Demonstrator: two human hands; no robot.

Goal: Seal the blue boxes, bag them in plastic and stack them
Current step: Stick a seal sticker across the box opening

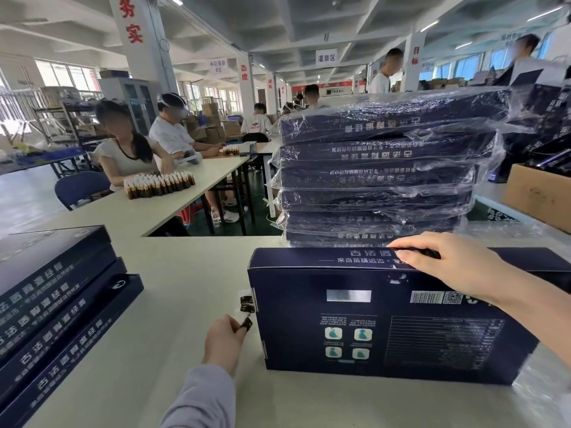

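Observation:
A dark blue box (pixel 386 322) stands tilted on the white table in front of me, printed back face toward me. My right hand (pixel 448 264) grips its top edge, fingers curled over it. My left hand (pixel 224 341) pinches a small dark sticker (pixel 247 323) just left of the box's left edge. A strip of such stickers (pixel 247 304) lies on the table beside that edge. Behind the box rises a tall stack of blue boxes wrapped in clear plastic (pixel 380 168). At the left lies a stack of unbagged blue boxes (pixel 58 301).
A brown cardboard carton (pixel 537 196) stands at the right, with more blue boxes behind it. Loose clear plastic (pixel 543 393) lies at the right table edge. Several people sit at a long table (pixel 173 196) beyond, with rows of small brown bottles on it.

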